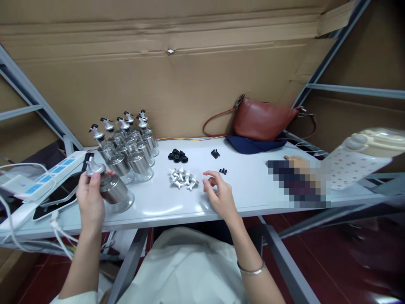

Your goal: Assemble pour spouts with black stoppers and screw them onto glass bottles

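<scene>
Dotted container (pixel 357 158) — blurred, edge-cropped

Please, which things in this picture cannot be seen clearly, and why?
All in the head view:
Left hand: some fingers hidden behind the held bottle.
Back bottles: partly hidden by the front bottles.
Small black pieces: too small to identify.
Blue cloth: partly covered by the brown bag.
Area beside the cup: hidden by pixelation.
</scene>
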`<state>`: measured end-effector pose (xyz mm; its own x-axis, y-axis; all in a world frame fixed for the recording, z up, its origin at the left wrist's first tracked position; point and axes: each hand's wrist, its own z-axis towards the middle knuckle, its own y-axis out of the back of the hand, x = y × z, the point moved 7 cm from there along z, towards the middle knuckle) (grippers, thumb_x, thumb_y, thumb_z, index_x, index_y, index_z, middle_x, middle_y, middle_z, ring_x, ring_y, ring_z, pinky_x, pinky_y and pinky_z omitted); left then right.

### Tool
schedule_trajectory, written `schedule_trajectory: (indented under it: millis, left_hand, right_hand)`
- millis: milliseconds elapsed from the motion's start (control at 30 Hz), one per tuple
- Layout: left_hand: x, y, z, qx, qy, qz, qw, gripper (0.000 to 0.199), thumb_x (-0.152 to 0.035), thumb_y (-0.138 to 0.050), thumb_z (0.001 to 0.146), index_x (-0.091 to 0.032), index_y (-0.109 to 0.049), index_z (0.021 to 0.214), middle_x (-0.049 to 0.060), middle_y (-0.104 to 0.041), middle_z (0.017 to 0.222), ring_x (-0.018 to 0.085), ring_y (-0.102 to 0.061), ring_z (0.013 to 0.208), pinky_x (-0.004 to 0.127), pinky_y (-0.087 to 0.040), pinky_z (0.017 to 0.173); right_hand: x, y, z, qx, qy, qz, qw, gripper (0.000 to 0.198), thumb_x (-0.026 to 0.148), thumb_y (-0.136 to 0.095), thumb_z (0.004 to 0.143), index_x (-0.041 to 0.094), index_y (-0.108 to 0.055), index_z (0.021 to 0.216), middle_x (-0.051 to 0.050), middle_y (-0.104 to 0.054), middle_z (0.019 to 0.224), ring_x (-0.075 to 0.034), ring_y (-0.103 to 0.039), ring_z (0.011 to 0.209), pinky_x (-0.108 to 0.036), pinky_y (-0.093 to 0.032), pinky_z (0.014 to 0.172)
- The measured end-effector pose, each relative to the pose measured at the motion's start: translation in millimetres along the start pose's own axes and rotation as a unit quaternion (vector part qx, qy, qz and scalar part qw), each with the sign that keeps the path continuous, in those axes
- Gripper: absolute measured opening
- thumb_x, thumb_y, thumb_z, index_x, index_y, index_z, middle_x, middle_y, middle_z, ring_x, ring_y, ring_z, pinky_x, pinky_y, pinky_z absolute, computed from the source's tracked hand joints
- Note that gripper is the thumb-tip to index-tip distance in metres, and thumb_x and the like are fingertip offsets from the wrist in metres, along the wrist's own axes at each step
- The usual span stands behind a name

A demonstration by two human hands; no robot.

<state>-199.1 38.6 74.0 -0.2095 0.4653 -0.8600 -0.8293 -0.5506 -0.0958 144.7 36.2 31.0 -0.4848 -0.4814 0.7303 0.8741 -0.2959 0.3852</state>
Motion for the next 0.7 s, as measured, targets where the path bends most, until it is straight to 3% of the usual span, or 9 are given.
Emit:
schedule_trajectory:
  millis: [267,400,567,700]
  left_hand:
    - [-12,-39,-32,0.093,0.031,-0.058,0.994,0.034,-0.050,-0.059,0.079,-0.018,-0.060,0.091,0.002,-0.064,0.082,0.018,-0.060,0.077,0.029,-0.049,0.078]
    - [-18,-65,-52,0.167,0.044,-0.080,0.982,0.036,-0.050,-0.058,0.081,-0.019,-0.059,0.098,0.003,-0.063,0.085,0.019,-0.061,0.083,0.031,-0.049,0.081]
    - [-26,-100,-74,0.278,0.066,-0.162,0.945,0.038,-0.048,-0.055,0.085,-0.019,-0.058,0.109,0.004,-0.064,0.086,0.019,-0.061,0.084,0.031,-0.049,0.078]
    - [-36,-124,-86,0.370,0.070,-0.188,0.907,0.040,-0.045,-0.055,0.086,-0.017,-0.057,0.114,0.008,-0.068,0.091,0.022,-0.063,0.091,0.035,-0.048,0.085]
  right_hand:
    - [1,2,-1,-0.011,0.000,0.010,1.000,0.015,0.027,-0.046,0.092,0.020,-0.053,0.103,0.003,-0.053,0.061,-0.013,-0.052,0.057,-0.022,-0.036,0.049]
    - [1,3,0,-0.012,-0.002,0.013,1.000,0.016,0.029,-0.045,0.092,0.020,-0.053,0.102,0.003,-0.053,0.061,-0.014,-0.053,0.058,-0.023,-0.038,0.052]
    - [4,5,-1,-0.019,0.006,0.027,0.999,0.018,0.033,-0.043,0.093,0.020,-0.054,0.101,0.002,-0.054,0.062,-0.014,-0.054,0.059,-0.027,-0.043,0.062]
    - [1,6,-2,-0.023,0.006,0.048,0.999,0.021,0.035,-0.042,0.094,0.020,-0.055,0.100,0.002,-0.055,0.063,-0.015,-0.055,0.061,-0.028,-0.043,0.064]
